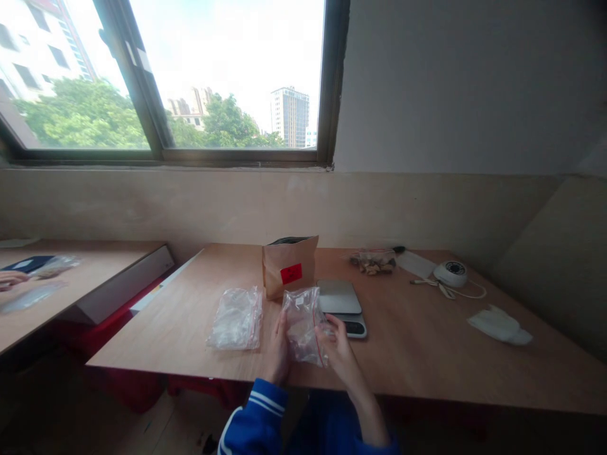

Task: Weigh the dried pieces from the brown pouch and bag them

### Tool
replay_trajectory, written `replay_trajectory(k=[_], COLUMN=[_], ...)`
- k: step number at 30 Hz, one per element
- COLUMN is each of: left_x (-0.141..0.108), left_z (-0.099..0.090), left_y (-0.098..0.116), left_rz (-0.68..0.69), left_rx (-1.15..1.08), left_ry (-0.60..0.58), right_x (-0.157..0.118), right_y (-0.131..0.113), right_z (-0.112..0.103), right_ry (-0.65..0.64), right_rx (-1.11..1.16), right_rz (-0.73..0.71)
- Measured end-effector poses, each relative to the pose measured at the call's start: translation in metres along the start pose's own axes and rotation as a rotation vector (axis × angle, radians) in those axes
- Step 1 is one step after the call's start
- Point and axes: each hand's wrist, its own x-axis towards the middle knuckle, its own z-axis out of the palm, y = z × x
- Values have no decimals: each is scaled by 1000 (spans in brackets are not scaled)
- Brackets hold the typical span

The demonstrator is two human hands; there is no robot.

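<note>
A clear zip bag (303,328) with a red seal line is held upright between my two hands at the table's front edge. My left hand (279,347) grips its left side, and my right hand (336,341) pinches the right side near the red line. A pile of similar clear bags (236,319) lies to the left. Just behind the held bag stands a brown paper pouch (289,253) with a red label, its top open. A kitchen scale (340,297) sits to the right of the pouch, partly hidden by the held bag and my right hand.
At the back right are a filled clear bag (374,261), a white dome camera (450,273) with its cable, and a white crumpled item (500,325). On a separate table (28,322) at the left, another person's hand (13,279) is beside plastic bags.
</note>
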Motion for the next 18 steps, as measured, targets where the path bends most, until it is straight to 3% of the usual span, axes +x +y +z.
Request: replay_trajectory(k=[5,10,14,18], left_x=[-9,-31,-41,-49], left_z=[7,20,27,32], left_y=[2,0,-13,-11], left_rz=[-24,102,138,90], left_rx=[53,133,215,283], left_ry=[-36,-192,-46,6], right_x=[-2,-8,-11,-11], right_y=[-6,-13,-17,-18], right_z=[-12,-29,-33,-30], right_ry=[-23,-73,-81,-26], right_rx=[67,17,67,30], right_rz=[-7,-32,63,-4])
